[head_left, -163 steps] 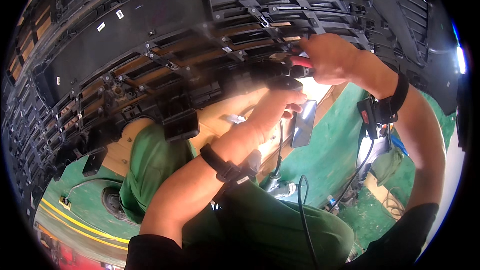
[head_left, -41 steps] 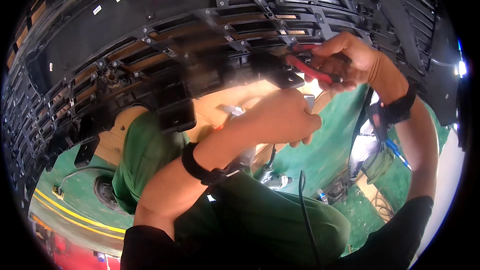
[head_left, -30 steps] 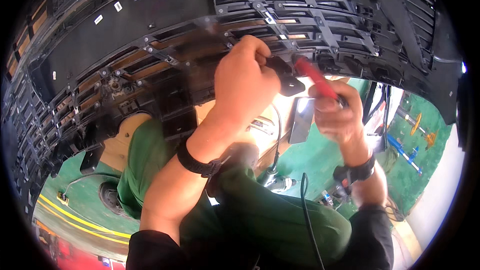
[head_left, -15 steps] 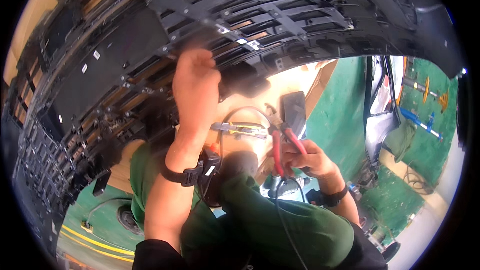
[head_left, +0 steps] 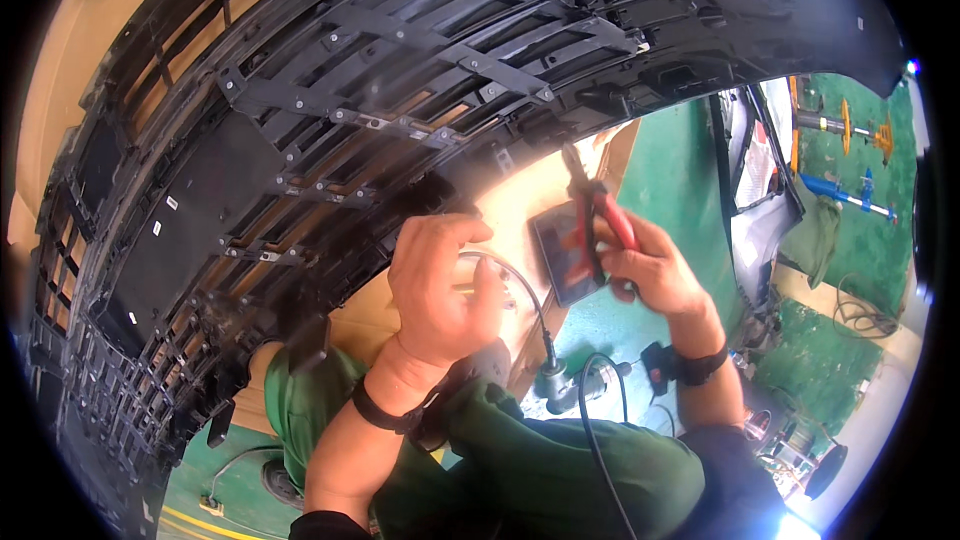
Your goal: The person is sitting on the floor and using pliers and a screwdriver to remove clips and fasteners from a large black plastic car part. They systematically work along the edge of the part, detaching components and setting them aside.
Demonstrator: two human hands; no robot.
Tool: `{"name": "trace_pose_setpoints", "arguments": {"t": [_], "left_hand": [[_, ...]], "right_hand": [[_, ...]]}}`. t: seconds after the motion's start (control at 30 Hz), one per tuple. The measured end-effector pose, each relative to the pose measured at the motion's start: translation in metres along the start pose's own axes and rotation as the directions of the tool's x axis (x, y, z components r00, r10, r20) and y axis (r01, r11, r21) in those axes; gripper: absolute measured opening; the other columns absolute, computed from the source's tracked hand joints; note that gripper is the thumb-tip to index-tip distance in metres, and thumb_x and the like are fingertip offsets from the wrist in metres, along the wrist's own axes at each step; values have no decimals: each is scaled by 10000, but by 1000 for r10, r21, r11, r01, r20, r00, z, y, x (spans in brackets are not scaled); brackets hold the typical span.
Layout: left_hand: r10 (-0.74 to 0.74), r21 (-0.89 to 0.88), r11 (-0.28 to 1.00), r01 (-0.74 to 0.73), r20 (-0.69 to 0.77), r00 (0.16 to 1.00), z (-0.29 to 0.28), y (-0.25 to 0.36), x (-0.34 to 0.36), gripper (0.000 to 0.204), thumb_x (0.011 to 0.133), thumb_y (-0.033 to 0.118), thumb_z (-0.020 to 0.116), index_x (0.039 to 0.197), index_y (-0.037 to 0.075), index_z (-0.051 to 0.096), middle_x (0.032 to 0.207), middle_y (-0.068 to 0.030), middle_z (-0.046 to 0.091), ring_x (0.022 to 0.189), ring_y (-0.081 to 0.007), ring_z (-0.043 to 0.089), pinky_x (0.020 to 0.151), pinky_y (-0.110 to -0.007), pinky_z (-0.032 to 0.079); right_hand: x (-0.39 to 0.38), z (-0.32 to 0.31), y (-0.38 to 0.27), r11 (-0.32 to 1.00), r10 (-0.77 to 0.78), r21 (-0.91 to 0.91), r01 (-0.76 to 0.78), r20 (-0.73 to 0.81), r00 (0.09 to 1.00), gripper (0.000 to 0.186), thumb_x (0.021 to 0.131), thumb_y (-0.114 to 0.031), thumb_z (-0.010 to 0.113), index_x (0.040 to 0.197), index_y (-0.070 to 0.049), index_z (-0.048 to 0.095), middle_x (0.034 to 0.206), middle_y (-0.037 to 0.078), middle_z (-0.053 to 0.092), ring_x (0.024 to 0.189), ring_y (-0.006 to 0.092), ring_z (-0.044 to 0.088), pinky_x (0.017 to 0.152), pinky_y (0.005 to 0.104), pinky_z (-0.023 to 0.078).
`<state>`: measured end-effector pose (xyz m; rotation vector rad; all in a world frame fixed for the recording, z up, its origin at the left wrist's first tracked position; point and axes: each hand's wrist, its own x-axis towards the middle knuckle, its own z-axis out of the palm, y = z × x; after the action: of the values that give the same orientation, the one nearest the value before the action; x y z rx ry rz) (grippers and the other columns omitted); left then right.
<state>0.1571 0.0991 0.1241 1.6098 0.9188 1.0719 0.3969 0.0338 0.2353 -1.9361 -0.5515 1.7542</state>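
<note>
My right hand (head_left: 650, 265) grips red-handled pliers (head_left: 618, 222), their jaws pointing up toward the lower edge of a large black plastic car bumper (head_left: 220, 190). Behind the pliers a dark phone (head_left: 560, 255) lies on cardboard. My left hand (head_left: 440, 285) is below the bumper's grille section, slightly blurred, with its thumb apart from its bent fingers. I see nothing held in it. A thin cable (head_left: 528, 290) and part of a yellow tool show through the gap between thumb and fingers.
A grey power tool (head_left: 572, 385) with a black cord is by my right knee. The bumper arches across the top and left. On the green floor at right are a silver-and-black car panel (head_left: 755, 200), a blue strut (head_left: 850, 198) and a coiled cable (head_left: 865, 315).
My left hand has come down from the bumper's underside toward my lap. My right hand has lifted the pliers up and to the right, and the view has shifted a little.
</note>
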Motion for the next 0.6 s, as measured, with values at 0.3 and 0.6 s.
{"name": "trace_pose_setpoints", "arguments": {"t": [0.3, 0.6], "left_hand": [[-240, -184, 954, 237, 2, 971, 1, -14, -2, 208, 839, -35, 647, 1014, 77, 648, 908, 23, 640, 783, -86, 523, 682, -246, 395], [-310, -306, 902, 306, 36, 950, -2, -15, 0, 223, 823, -39, 637, 1009, 82, 658, 926, 27, 662, 798, -76, 542, 683, -246, 401]], "right_hand": [[55, -10, -48, -387, -700, -904, -182, 159, 696, 556, 958, -128, 638, 1491, -15, 525, 1336, 166, 580, 1270, 384, 547, 1044, 481, 508], [76, -16, -58, -690, -609, -676, -260, 348, 713, 572, 1036, -435, 572, 1482, -76, 579, 1406, 117, 578, 1339, 309, 500, 1192, 547, 381]]}}
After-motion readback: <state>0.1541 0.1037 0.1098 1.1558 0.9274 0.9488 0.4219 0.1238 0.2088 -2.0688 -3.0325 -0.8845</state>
